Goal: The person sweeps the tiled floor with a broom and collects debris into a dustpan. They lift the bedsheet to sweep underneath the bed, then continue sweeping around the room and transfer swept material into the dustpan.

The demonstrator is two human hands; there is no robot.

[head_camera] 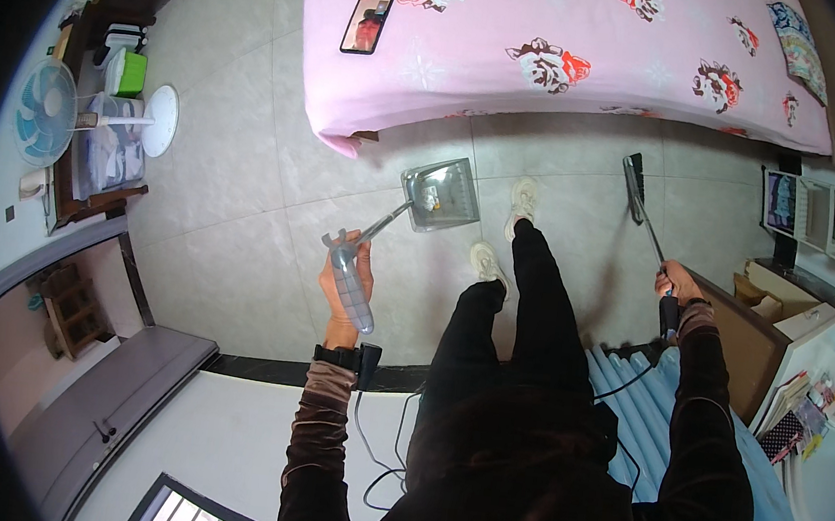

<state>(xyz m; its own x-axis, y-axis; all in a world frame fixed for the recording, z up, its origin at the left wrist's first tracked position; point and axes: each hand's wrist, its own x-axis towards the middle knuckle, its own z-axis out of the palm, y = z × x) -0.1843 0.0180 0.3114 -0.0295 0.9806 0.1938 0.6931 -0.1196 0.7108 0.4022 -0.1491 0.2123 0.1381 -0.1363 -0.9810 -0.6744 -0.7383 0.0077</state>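
My left hand [346, 284] grips the grey plastic handle of a long-handled dustpan [457, 196]. Its translucent pan lies on the tiled floor [226, 129] to the left of my shoes, with some small light debris inside. In my right hand [679, 283] is the thin shaft of a broom, whose dark brush head [632, 187] is down by the floor on the right, close to the bed. Dustpan and broom head are well apart, with my two feet between them.
A bed with a pink floral sheet [465, 77] spans the far side, a smartphone [366, 22] lying on it. At left stand a pedestal fan [161, 120] and a storage bin [115, 148]. A brown-sided cabinet [738, 336] and blue curtain [637, 402] are near my right arm.
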